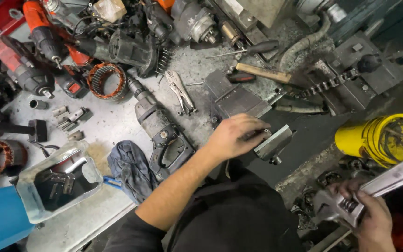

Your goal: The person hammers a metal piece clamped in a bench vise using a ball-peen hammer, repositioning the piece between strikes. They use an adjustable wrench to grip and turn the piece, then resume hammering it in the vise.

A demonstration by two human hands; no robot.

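Vise: the grey bench vise (239, 100) sits at the edge of the surface (108, 123), in the middle of the view.
Left hand: the left hand (233, 136) rests on the vise jaw, fingers curled around a small dark part (too hidden to name).
Right hand: the right hand (374, 221) is low at the right, fingers closed around a big adjustable wrench (364, 191).
Close by: a grey drill (162, 135) and a blue rag (129, 168) lie just left of the arm.
Farther out: locking pliers (180, 91), a chain (327, 85), a yellow can (383, 137).
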